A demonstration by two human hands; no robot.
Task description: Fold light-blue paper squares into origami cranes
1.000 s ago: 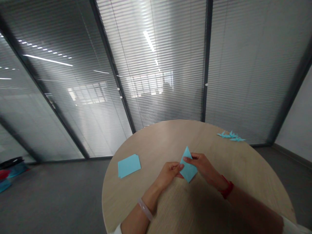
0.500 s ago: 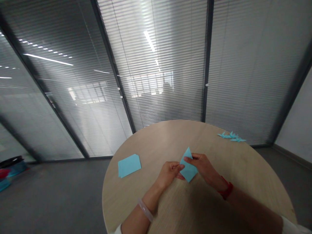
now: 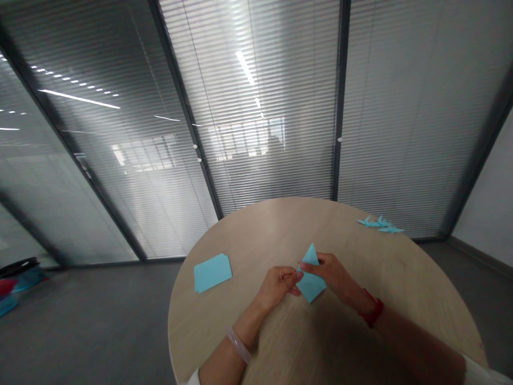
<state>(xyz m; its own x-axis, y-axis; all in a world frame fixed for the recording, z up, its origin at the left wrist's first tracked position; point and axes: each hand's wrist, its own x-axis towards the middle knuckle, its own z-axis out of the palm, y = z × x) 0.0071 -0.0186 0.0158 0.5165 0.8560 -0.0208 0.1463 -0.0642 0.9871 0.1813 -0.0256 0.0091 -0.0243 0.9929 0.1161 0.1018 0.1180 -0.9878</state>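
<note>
A folded piece of pale blue origami paper [image 3: 311,283], shaped like a kite, is held up above the table between both hands. My left hand [image 3: 277,284] pinches its left corner with the fingertips. My right hand [image 3: 326,270] grips the upper right edge, thumb and forefinger on the paper. A small stack of square blue paper [image 3: 212,272] lies on the table to the left of my hands. Several small folded blue paper cranes [image 3: 380,224] lie together near the far right rim.
The hands work over a round light-wood table [image 3: 256,230]. Beyond its rim are a grey floor and a glass partition with slatted blinds [image 3: 256,107]. Coloured bags [image 3: 14,280] lie on the floor at the far left.
The upper tip of the blue paper has swung slightly to the right, and the paper sits a little lower between my hands. The stack and cranes have not moved.
</note>
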